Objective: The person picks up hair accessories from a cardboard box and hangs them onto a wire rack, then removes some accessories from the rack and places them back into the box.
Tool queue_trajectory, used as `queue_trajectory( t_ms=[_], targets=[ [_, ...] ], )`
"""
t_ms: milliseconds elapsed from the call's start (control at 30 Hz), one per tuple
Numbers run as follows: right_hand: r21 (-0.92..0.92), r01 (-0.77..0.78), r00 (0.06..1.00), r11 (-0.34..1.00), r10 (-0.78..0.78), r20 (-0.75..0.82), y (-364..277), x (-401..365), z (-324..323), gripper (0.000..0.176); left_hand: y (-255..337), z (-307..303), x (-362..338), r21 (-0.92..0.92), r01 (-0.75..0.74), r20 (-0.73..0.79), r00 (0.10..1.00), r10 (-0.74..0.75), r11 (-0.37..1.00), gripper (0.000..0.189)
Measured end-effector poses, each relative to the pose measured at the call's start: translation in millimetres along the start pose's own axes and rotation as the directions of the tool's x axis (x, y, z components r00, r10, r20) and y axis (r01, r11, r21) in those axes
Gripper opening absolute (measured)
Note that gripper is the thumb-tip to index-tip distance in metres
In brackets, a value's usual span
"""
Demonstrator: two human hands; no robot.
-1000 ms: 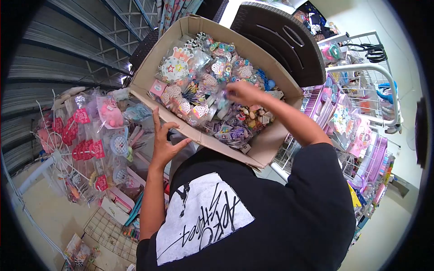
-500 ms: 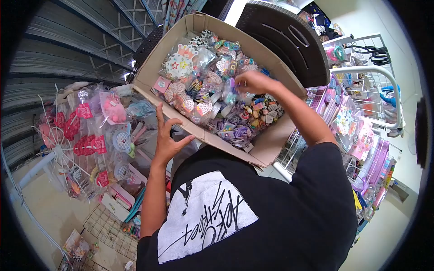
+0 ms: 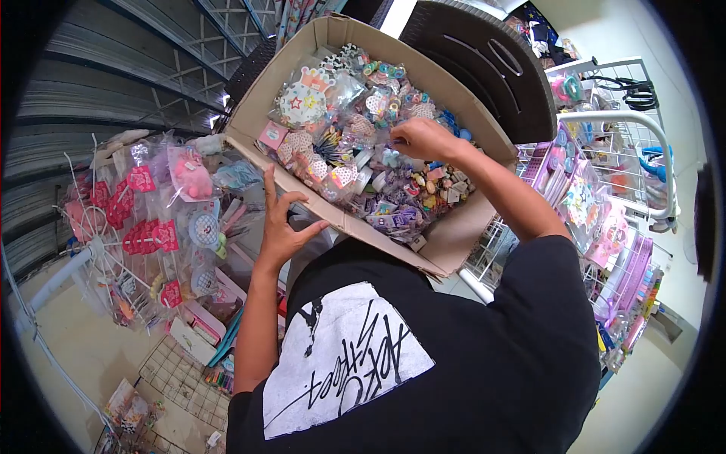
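Note:
A large cardboard box (image 3: 473, 236) stands tilted in front of me, filled with small plastic-wrapped trinkets. Over the middle of its contents is my right hand (image 3: 425, 139), fingers curled and pressed together at a clear packet (image 3: 392, 157); whether the packet is gripped, I cannot make out. My left hand (image 3: 285, 227) is at the box's near left edge, thumb and fingers spread, holding nothing. Inside the box lie a white star-patterned card (image 3: 302, 102), a pink packet (image 3: 273, 135), polka-dot pieces (image 3: 297, 146) and purple packets (image 3: 397, 218).
A dark brown chair back (image 3: 484, 64) rises behind the box. To the left, a wire rack (image 3: 94, 234) carries hanging pink packets (image 3: 151, 237). White wire shelving (image 3: 605, 117) with packaged goods stands at the right. A wire grid (image 3: 178, 378) lies at lower left.
My right hand has shifted slightly left and down, its fingers more curled. A purple item seen by its fingertips no longer shows there. My left hand stays at the box edge.

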State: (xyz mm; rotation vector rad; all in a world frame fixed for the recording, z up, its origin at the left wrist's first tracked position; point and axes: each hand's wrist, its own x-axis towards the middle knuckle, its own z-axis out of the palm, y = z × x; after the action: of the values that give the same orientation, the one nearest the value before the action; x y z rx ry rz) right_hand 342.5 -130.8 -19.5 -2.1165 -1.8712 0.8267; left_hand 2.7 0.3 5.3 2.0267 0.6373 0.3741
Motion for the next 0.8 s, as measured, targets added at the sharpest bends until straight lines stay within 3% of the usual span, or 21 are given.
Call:
queue_trajectory(
  t_ms=[67, 233, 433, 500, 533, 567, 633, 733, 800],
  targets=[
    [0.043, 0.080, 0.997, 0.996, -0.079, -0.026, -1.5, 2.9, -6.5, 0.013, 0.2, 0.1, 0.0, 0.014, -0.007, 0.003, 1.000, 0.007, 1.000, 0.049],
    [0.002, 0.104, 0.994, 0.995, -0.103, -0.026, -0.1, 8.3, -8.0, 0.014, -1.9, 1.6, -1.6, -0.001, 0.043, 0.011, 0.999, -0.043, 0.999, 0.049],
    [-0.189, 0.056, 0.995, 0.980, -0.071, -0.074, -10.7, 11.0, -7.9, 0.014, -2.7, 1.1, -2.2, -0.002, 0.030, 0.004, 1.000, -0.030, 1.000, 0.049],
    [-0.372, 0.128, 0.880, 0.919, -0.278, -0.385, -29.1, 9.5, -6.2, 0.015, -2.5, 1.2, -1.7, -0.002, 0.029, 0.001, 1.000, -0.029, 1.000, 0.049],
    [-0.371, 0.129, 0.880, 0.919, -0.279, -0.384, -36.5, 6.8, -1.6, 0.015, -2.5, 0.7, -1.7, 0.015, 0.010, -0.002, 1.000, -0.010, 1.000, 0.049],
    [-0.300, 0.177, 0.943, 0.938, -0.249, -0.222, -43.3, 2.9, 4.9, 0.015, -2.7, 0.5, -1.5, 0.032, -0.010, -0.005, 1.000, 0.010, 0.999, 0.049],
    [-0.208, 0.200, 0.979, 0.957, -0.185, 0.091, -46.2, -8.8, 27.6, 0.017, -3.8, 1.6, -1.7, 0.019, 0.011, 0.001, 1.000, -0.011, 1.000, 0.049],
    [-0.235, 0.265, 0.883, 0.935, -0.137, 0.449, -43.0, -30.2, 75.1, 0.019, -3.0, 1.6, -2.5, 0.000, 0.044, 0.009, 0.999, -0.044, 0.999, 0.050],
    [-0.235, 0.244, 0.841, 0.941, -0.085, 0.534, -51.2, -48.9, 105.9, 0.022, -3.4, 1.4, -3.1, -0.009, 0.057, 0.013, 0.998, -0.057, 0.998, 0.050]
  ],
)
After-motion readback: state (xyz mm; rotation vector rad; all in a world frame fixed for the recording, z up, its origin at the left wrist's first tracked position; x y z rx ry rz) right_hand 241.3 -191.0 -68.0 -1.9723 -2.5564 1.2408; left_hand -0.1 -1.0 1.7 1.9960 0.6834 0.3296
